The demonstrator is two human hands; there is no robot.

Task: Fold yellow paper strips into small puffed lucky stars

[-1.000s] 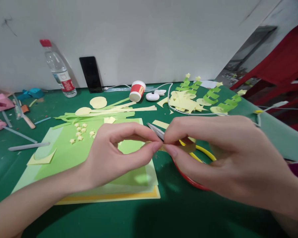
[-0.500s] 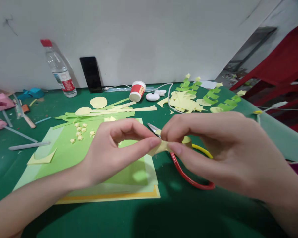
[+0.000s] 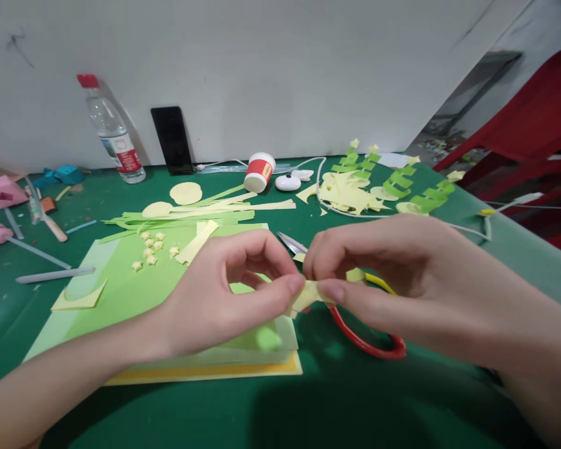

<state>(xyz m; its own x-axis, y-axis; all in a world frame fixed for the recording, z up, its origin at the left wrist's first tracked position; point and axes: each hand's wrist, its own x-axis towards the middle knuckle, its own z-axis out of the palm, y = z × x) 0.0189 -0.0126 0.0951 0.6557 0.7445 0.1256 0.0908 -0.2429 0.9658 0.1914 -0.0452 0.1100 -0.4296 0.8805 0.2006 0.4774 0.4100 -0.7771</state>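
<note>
Yellow paper strip (image 3: pixel 310 293) is up off the desk (image 3: pixel 191 415), left of the scissors' red handle (image 3: pixel 384 353), pinched by fingers of both left hand (image 3: pixel 224 296) and right hand (image 3: pixel 416 280), visible span roughly left-right, dipping left, neither hand nearer.
</note>
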